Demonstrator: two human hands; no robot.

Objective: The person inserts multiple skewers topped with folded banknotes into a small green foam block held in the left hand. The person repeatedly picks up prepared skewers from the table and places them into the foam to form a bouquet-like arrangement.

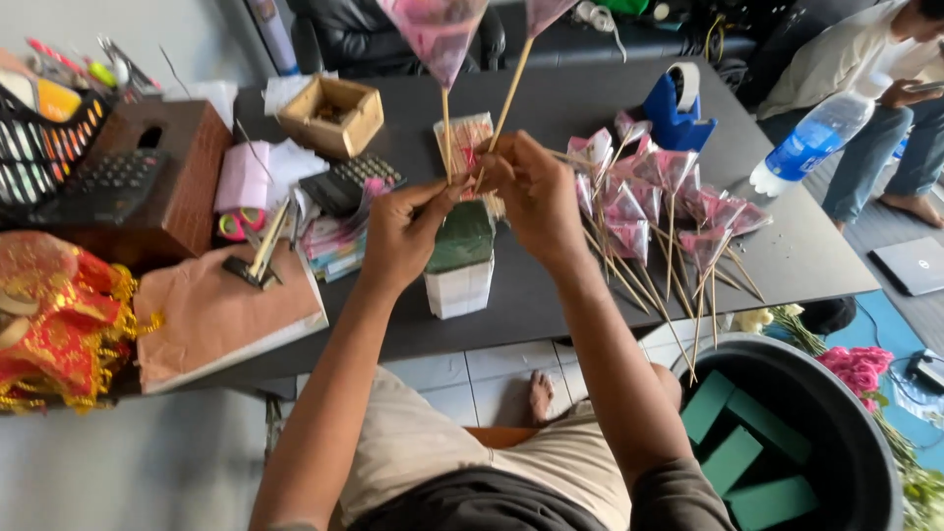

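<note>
Two long wooden skewers rise from your hands, each topped with a pink wrapped cone that runs off the top edge. Largest in view is the dark table (590, 108), which carries nearly everything. At your lower right stands a black bucket (855, 433) holding green foam bricks (733, 457). A wooden box (162, 177) sits far left, with a pale pink packet (243, 177) and a dark calculator (346, 182) beside it. A small open cardboard box (332, 116) lies behind those, and a blue tape dispenser (677, 110) sits near the far edge. A heap of pink wrapped skewers (657, 202) lies to your right on the table.

Your left hand (401, 236) is curled shut, thumb and fingertips pinching the left skewer (445, 128) low on its stick. Your right hand (531, 192) is closed round the right skewer (509, 93) in the same way. Both hands hover just above a green foam block (462, 236) set in a white box (459, 287) at the table's near edge.
</note>
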